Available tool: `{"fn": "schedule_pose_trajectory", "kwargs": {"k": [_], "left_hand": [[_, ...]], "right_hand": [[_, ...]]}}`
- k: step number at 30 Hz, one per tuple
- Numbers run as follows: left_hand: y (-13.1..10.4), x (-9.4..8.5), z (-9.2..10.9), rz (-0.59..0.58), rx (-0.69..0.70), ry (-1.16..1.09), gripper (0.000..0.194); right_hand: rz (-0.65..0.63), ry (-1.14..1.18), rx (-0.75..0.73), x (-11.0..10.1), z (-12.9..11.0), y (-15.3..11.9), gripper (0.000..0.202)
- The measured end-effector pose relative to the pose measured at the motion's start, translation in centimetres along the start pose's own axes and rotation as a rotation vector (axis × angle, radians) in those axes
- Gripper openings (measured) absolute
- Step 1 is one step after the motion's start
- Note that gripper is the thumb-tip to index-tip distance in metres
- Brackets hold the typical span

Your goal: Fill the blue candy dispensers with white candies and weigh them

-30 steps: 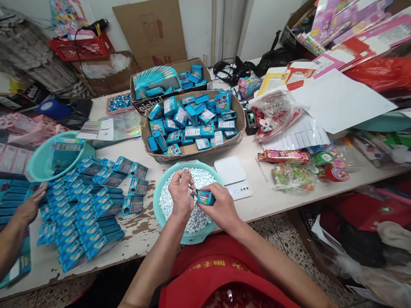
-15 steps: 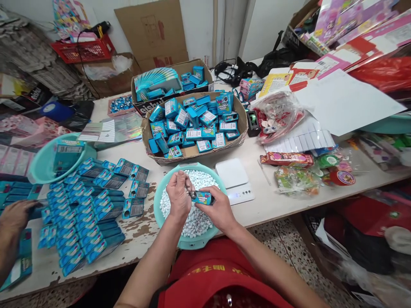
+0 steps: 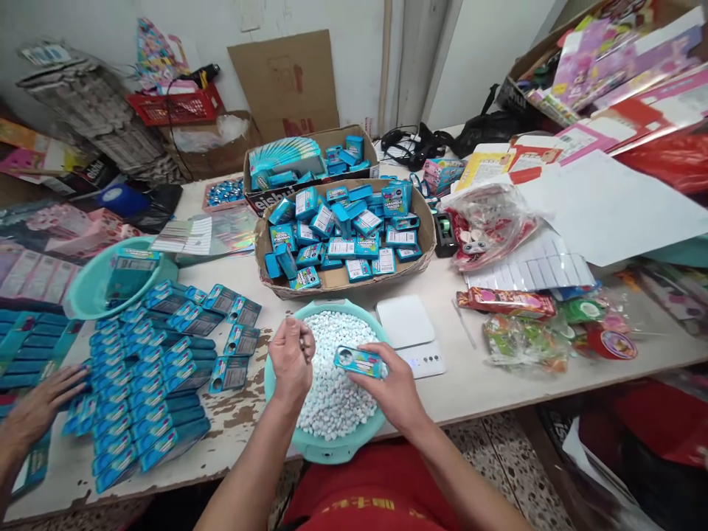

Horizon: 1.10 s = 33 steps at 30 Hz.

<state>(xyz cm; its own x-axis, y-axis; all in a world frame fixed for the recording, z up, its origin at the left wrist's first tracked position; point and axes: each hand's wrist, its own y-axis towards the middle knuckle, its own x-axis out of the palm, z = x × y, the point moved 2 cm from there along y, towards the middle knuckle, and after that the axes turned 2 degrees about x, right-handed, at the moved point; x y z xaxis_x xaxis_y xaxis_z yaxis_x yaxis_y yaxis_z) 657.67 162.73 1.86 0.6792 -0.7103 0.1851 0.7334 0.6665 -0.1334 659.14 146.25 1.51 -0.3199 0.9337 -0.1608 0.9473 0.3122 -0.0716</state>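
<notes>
Fingers of the right hand grip an open, seemingly unfinished blue box. The left hand has fingers curled closed, contents hidden. Many white sweets remain.

Readable packaging text.
One blue box says "CARAMELO MACIZO"; the dark-sided carton behind, partly covered, says "eishui".

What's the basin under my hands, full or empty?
The basin isn't empty: small white pieces cover its floor; their depth I cannot tell.
</notes>
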Motion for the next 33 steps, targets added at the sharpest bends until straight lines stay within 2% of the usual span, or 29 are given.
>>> {"fn": "schedule_pose_trajectory", "kwargs": {"k": [3,5,6,9,11,13,15,17,19,21,23,26,29,30,31,33], "left_hand": [[1.4,-2.5,-1.7,-0.213,0.062,0.539,0.027],[3.3,-2.8,-2.3,-0.309,0.179,0.842,0.020],[4.7,-2.4,-2.2,-0.306,0.250,0.935,0.020],[10.9,0.9,-1.4,-0.261,0.367,1.192,0.026],[15.6,3.8,-1.5,-0.298,0.320,1.517,0.036],[19.4,6.4,-2.4,-0.343,0.263,1.624,0.047],[21.6,8.0,-3.7,-0.384,0.230,1.656,0.053],[22.4,8.7,-4.9,-0.399,0.220,1.681,0.049],[22.3,8.7,-5.3,-0.386,0.219,1.697,0.040],[22.0,8.3,-4.8,-0.361,0.223,1.700,0.034],[21.6,7.6,-3.5,-0.320,0.238,1.690,0.032],[19.7,5.6,-0.3,-0.224,0.294,1.659,0.032],[14.6,3.2,3.9,-0.201,0.487,1.360,0.030],[12.2,2.5,5.3,-0.246,0.552,1.181,0.029],[9.6,1.9,6.5,-0.321,0.575,1.012,0.028],[4.9,0.9,7.9,-0.556,0.485,0.794,0.028]], "right_hand": [[0.041,0.051,0.057,-2.5,0.3,-0.1,0.031],[0.074,0.050,0.086,-4.2,0.7,0.3,0.031],[0.100,0.046,0.098,-5.2,1.0,0.7,0.032],[0.209,0.007,0.126,-7.6,2.3,2.8,0.038],[0.275,-0.036,0.157,-8.7,3.7,4.6,0.040],[0.303,-0.073,0.180,-9.2,5.6,6.3,0.040],[0.290,-0.099,0.196,-9.3,7.7,7.5,0.040],[0.248,-0.125,0.201,-9.3,9.6,8.1,0.042],[0.258,-0.185,0.146,-9.4,10.3,7.9,0.051],[0.348,-0.291,-0.001,-9.6,9.1,7.6,0.065],[0.433,-0.390,-0.175,-9.5,6.2,7.4,0.075],[0.430,-0.396,-0.425,-7.7,-0.3,7.4,0.082],[0.449,-0.341,-0.831,-4.7,-6.5,6.8,0.111],[0.443,-0.346,-0.884,-3.7,-7.6,6.5,0.116],[0.399,-0.348,-0.853,-2.8,-8.2,6.4,0.115],[0.189,-0.299,-0.600,-1.4,-7.4,6.0,0.097]]}}
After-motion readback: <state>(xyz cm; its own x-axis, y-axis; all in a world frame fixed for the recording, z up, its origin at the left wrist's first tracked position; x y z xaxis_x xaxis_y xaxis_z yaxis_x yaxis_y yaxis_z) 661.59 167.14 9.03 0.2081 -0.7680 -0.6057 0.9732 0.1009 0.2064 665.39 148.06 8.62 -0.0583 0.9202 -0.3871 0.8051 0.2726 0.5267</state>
